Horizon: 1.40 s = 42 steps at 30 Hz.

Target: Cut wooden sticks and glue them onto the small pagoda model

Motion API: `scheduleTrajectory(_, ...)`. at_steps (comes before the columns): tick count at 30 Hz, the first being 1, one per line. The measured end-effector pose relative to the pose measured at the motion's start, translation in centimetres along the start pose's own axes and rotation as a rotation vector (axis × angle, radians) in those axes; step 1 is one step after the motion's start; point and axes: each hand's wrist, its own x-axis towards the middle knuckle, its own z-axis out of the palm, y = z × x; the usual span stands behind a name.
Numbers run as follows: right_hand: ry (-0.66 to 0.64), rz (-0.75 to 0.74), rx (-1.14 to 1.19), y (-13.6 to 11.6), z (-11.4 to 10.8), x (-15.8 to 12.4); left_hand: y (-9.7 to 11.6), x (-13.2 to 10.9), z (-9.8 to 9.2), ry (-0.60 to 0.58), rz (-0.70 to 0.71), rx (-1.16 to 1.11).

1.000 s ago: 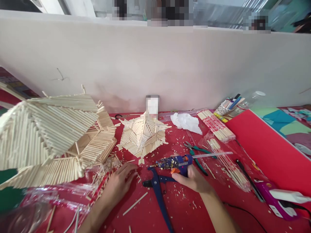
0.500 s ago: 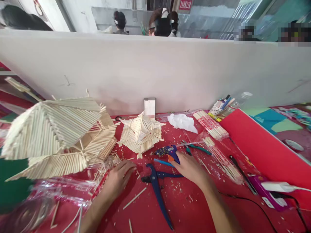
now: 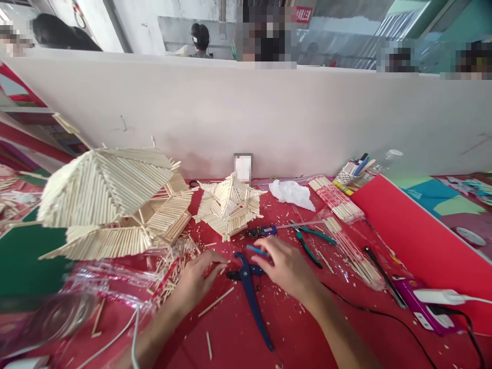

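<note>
My left hand (image 3: 196,279) hovers low over the red table, thumb and forefinger tips close together in a pinch; anything between them is too small to make out. My right hand (image 3: 286,264) has its fingers curved and apart, beside a blue stick-like piece (image 3: 255,250) and above the handles of a blue cutter (image 3: 249,294). Just beyond lies a blue glue gun (image 3: 261,231), partly behind the fingers. A star-shaped roof model of thin wooden sticks (image 3: 230,207) stands ahead. At the left is a larger wooden-stick pavilion model (image 3: 103,189).
Green-handled pliers (image 3: 307,248) and bundled sticks (image 3: 353,253) lie to the right, near crumpled tissue (image 3: 292,193). Past them are a red board (image 3: 418,241) and a purple power strip (image 3: 423,302). Stick scraps (image 3: 172,274) litter the left. A white partition (image 3: 246,107) stands behind.
My right hand has let go of the glue gun, which now lies on the table, and moved towards the cutter. My left thumb and forefinger have come into a pinch. The view has shifted slightly.
</note>
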Motion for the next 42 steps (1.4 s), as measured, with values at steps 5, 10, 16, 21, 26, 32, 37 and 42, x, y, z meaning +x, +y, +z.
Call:
scheduleTrajectory(5, 0.158, -0.343, 0.166, -3.7, 2.3, 0.6, 1.8, 0.0, 0.8, 0.040, -0.150, -0.202)
scheduleTrajectory(10, 0.225, -0.402, 0.172, -3.7, 3.0, 1.3, 1.8, -0.3, 1.0, 0.103, -0.317, -0.398)
scheduleTrajectory(16, 0.214, -0.435, 0.140, -3.3, 2.5, 1.7, 2.2, -0.1, 0.7, 0.089, -0.385, -0.474)
scheduleTrajectory(21, 0.219, -0.497, 0.080, -3.3, 2.4, 2.0, 2.3, 0.3, 0.6, 0.137, -0.429, -0.497)
scheduleTrajectory(26, 0.169, -0.545, 0.058, -3.3, 2.0, 2.3, 2.2, 0.7, 0.5, 0.136, -0.518, -0.681)
scheduleTrajectory(32, 0.170, -0.479, 0.127, -3.8, 1.2, 2.5, 2.6, 0.6, 0.2, 0.152, -0.492, -0.617)
scheduleTrajectory(37, 0.158, -0.442, 0.159, -4.1, 1.0, 2.6, 2.7, 0.4, 0.3, 0.164, -0.461, -0.558)
scheduleTrajectory(42, 0.129, -0.355, 0.229, -4.2, 0.4, 2.9, 2.4, -0.1, 0.2, 0.142, -0.414, -0.496)
